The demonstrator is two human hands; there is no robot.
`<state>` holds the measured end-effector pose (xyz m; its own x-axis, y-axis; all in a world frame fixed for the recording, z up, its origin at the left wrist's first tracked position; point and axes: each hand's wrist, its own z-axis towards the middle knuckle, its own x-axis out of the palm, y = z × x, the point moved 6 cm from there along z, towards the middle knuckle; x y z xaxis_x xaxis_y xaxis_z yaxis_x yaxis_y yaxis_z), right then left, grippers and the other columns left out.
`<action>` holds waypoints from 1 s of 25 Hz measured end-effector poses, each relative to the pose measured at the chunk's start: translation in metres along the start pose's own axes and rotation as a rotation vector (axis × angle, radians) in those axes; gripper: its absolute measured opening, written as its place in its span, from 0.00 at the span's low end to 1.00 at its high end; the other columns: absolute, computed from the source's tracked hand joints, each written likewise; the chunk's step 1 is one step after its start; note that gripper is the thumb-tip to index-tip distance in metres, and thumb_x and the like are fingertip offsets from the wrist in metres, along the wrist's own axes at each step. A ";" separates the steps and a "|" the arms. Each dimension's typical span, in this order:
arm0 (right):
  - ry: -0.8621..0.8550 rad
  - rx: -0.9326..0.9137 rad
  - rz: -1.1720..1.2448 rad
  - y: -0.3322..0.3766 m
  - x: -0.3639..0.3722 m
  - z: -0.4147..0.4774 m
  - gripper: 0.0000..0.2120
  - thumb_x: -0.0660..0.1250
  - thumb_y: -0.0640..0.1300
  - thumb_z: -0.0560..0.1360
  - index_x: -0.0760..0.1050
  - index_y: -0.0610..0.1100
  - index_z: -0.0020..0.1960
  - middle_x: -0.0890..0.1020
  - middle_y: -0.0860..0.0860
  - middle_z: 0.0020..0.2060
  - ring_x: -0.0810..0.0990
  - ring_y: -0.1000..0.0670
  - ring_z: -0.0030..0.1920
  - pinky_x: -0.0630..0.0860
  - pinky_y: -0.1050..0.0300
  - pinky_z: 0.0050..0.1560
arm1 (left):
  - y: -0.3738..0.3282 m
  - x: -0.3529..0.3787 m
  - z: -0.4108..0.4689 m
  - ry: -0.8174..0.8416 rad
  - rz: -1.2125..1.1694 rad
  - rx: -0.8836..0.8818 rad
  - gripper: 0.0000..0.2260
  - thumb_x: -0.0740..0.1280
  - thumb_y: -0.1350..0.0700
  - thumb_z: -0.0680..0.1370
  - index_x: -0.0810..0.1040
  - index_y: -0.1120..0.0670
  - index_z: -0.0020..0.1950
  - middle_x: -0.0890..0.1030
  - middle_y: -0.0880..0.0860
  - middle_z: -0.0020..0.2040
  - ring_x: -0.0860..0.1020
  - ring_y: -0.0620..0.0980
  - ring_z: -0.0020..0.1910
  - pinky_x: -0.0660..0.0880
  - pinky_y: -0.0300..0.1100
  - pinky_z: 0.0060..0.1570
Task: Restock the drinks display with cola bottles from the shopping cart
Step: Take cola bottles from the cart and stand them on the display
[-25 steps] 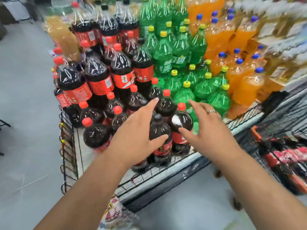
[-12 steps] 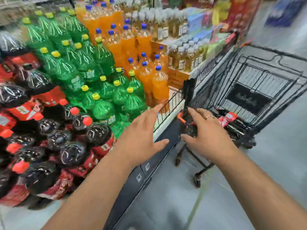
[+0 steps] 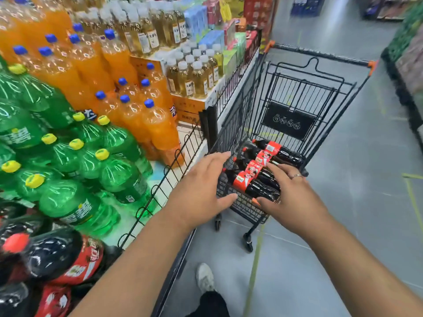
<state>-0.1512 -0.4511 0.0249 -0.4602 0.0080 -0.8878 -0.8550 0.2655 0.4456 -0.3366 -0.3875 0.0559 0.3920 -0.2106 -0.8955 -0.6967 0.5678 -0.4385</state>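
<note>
Cola bottles (image 3: 258, 172), four as far as can be counted, lie on their sides in a row at the bottom of the shopping cart (image 3: 320, 53), red labels up and caps pointing toward the display. None of these has been lifted yet. The cart stands in the aisle just beside the wire fence (image 3: 164, 179) of the drinks display, whose cola section (image 3: 57, 255) shows at the lower left already carrying a good many bottles, next to the green bottles (image 3: 119, 175) and the orange bottles (image 3: 137, 120).

Both hands reach out toward the cart. The left hand (image 3: 201, 191) hangs over the cart's near corner with fingers (image 3: 219, 156) released and spread, holding nothing. The right hand (image 3: 295, 197) is over the nearest bottle, fingers (image 3: 274, 170) straight and not closed round it; whether they touch it cannot be told.

As a judgement, the job is partly done: the display holds stock, but the cart's load remains to be carried across. The step in hand looks like picking up the next bottle.
</note>
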 end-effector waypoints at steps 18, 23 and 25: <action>0.162 0.296 0.005 -0.084 0.070 0.183 0.38 0.69 0.57 0.74 0.55 0.55 0.79 0.61 0.48 0.75 0.66 0.43 0.72 0.69 0.50 0.67 | 0.105 0.125 0.198 0.404 -0.085 -0.030 0.33 0.70 0.45 0.78 0.61 0.49 0.80 0.65 0.51 0.77 0.67 0.54 0.75 0.67 0.51 0.73; 0.309 0.237 -0.011 -0.124 0.098 0.242 0.40 0.70 0.57 0.74 0.54 0.52 0.79 0.62 0.46 0.74 0.65 0.41 0.71 0.67 0.48 0.69 | 0.112 0.175 0.240 0.444 -0.128 -0.189 0.33 0.71 0.47 0.79 0.61 0.50 0.80 0.66 0.53 0.76 0.68 0.55 0.73 0.67 0.49 0.70; 0.350 0.215 -0.007 -0.135 0.106 0.262 0.40 0.71 0.57 0.74 0.55 0.51 0.79 0.63 0.45 0.74 0.66 0.40 0.71 0.68 0.47 0.69 | 0.115 0.191 0.249 0.441 -0.160 -0.261 0.33 0.71 0.48 0.78 0.62 0.51 0.80 0.68 0.55 0.75 0.69 0.55 0.73 0.66 0.47 0.70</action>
<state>-0.0224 -0.2333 -0.1596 -0.5396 -0.3132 -0.7815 -0.8060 0.4604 0.3721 -0.1919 -0.1641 -0.1467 0.2548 -0.6247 -0.7381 -0.7970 0.2966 -0.5262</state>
